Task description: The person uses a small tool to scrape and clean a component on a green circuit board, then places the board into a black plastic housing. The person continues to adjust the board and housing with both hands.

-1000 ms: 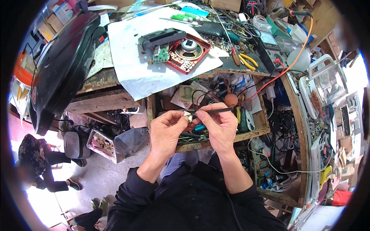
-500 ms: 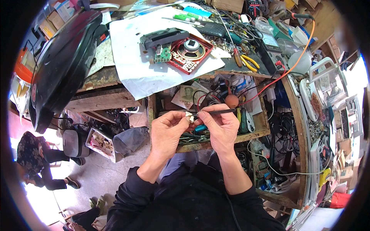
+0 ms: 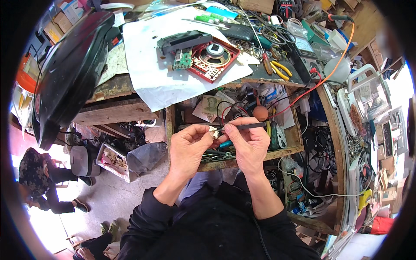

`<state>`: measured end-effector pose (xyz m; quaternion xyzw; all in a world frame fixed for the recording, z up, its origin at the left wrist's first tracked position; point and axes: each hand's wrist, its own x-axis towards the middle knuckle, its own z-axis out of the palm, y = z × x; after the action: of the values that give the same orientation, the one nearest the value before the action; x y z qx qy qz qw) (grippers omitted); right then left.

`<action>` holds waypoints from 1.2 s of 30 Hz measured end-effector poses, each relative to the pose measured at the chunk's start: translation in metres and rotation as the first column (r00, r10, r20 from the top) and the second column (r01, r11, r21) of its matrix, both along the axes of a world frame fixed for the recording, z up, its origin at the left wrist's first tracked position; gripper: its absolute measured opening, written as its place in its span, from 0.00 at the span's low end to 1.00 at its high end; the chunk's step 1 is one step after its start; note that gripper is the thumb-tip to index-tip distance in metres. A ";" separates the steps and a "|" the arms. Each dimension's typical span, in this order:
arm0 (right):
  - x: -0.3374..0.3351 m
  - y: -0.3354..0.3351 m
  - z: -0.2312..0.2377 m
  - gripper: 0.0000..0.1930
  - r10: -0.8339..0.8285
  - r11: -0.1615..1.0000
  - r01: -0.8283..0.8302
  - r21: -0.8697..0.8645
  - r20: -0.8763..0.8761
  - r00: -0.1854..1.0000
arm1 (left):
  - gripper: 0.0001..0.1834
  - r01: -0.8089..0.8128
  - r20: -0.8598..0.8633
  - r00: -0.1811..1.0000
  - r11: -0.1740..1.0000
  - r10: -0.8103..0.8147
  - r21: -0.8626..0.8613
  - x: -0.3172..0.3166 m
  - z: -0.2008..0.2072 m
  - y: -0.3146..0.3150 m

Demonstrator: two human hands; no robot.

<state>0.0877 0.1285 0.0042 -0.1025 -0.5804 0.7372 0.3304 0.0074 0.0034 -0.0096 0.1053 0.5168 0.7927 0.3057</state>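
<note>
Over the open drawer, my left hand (image 3: 187,148) pinches a small crumpled white piece (image 3: 214,131) between thumb and fingertips. My right hand (image 3: 248,143) is closed on slim black tweezers (image 3: 253,125), whose tip points left and meets the white piece or lies just by it. Beyond the hands, a red-framed speaker (image 3: 212,60) lies on a white sheet (image 3: 145,71) on the bench. Whitish lumps cover the speaker's near left side. Beside it are a small green circuit board (image 3: 183,59) and a dark plastic housing (image 3: 184,42).
The wooden drawer (image 3: 242,159) below my hands holds cables, hand tools and a banknote (image 3: 210,107). Yellow-handled pliers (image 3: 281,70) and a screwdriver (image 3: 266,64) lie on the bench's right. A large black casing (image 3: 71,73) leans at left. Another person (image 3: 37,173) sits at far left.
Hardly anything differs. The tweezers and my right hand have shifted very slightly to the right; my left hand keeps its pinch on the white piece.
</note>
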 end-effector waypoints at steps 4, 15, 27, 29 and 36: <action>0.000 0.001 -0.002 0.06 -0.002 1.000 0.002 0.007 -0.004 1.000 | 0.07 0.006 0.039 0.999 1.000 -0.007 0.013 -0.001 0.002 0.001; -0.001 0.003 -0.002 0.06 0.008 0.999 -0.009 0.050 0.019 1.000 | 0.04 0.038 0.025 0.999 0.999 -0.039 0.035 -0.003 -0.003 0.000; 0.000 -0.002 0.001 0.05 -0.013 0.998 0.012 0.062 0.019 1.000 | 0.05 0.027 0.006 1.000 1.000 -0.027 0.002 -0.002 -0.003 0.000; 0.000 -0.002 0.001 0.05 -0.026 0.997 0.025 0.077 0.008 1.000 | 0.06 0.030 0.032 0.999 0.999 -0.030 0.011 -0.002 -0.001 0.000; 0.000 -0.001 -0.001 0.05 -0.040 0.998 0.040 0.043 -0.008 0.999 | 0.07 0.029 0.076 0.997 0.999 -0.031 0.019 -0.002 0.001 0.000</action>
<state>0.0875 0.1278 0.0035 -0.1044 -0.5930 0.7180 0.3492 0.0053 0.0038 -0.0089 0.0852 0.4960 0.7960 0.3362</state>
